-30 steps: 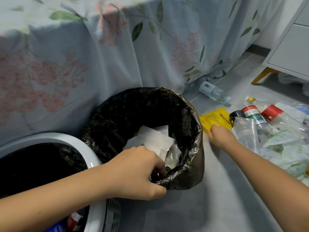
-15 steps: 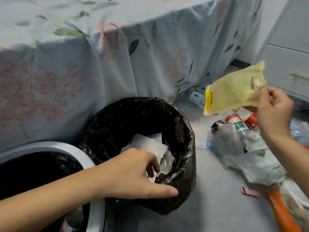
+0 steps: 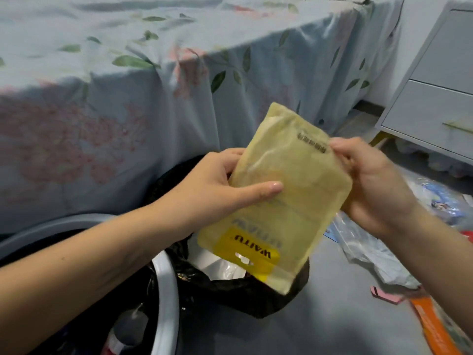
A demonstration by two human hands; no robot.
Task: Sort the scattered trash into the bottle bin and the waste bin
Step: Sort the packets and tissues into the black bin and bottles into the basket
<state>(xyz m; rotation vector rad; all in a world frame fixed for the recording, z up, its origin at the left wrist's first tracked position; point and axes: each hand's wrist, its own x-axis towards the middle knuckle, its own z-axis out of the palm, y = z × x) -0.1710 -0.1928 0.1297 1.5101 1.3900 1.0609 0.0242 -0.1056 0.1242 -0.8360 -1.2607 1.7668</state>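
Both hands, left hand [image 3: 217, 185] and right hand [image 3: 371, 180], grip yellow translucent plastic pouch [image 3: 286, 190] above black-lined waste bin [image 3: 245, 290], some white scraps already inside. White-rimmed bottle bin [image 3: 166, 290] near left. Clear wrappers [image 3: 371, 252], orange packet [image 3: 432, 326] left on floor right.

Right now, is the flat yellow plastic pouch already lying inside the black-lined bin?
No, both hands, left and right, hold the pouch above it.

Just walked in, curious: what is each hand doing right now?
Left hand: holding the yellow pouch, thumb across its front.
Right hand: gripping the same pouch by its right edge.
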